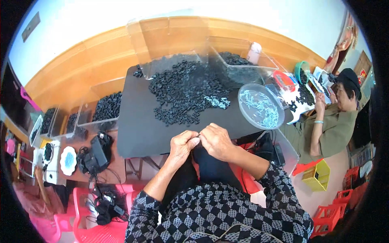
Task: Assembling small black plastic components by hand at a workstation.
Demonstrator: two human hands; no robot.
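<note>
My left hand [183, 146] and my right hand [217, 141] meet in front of my body, just off the near edge of the dark table [139, 121]. Both are closed in a pinch, thumbs and fingertips together. What they hold is too small and too hidden to name. Beyond them spreads a heap of small black parts [182, 89]. A small cluster of pale blue-white pieces [216, 102] lies at the heap's right side. To the right, a round clear dish [246, 117] holds many similar slim pale pieces.
Clear bins of black parts [107, 106] stand at the left, and another clear bin [243, 75] sits at the back right. Cables and a black adapter [99, 152] lie left. A co-worker [336, 117] sits at the right, near a yellow basket [316, 178].
</note>
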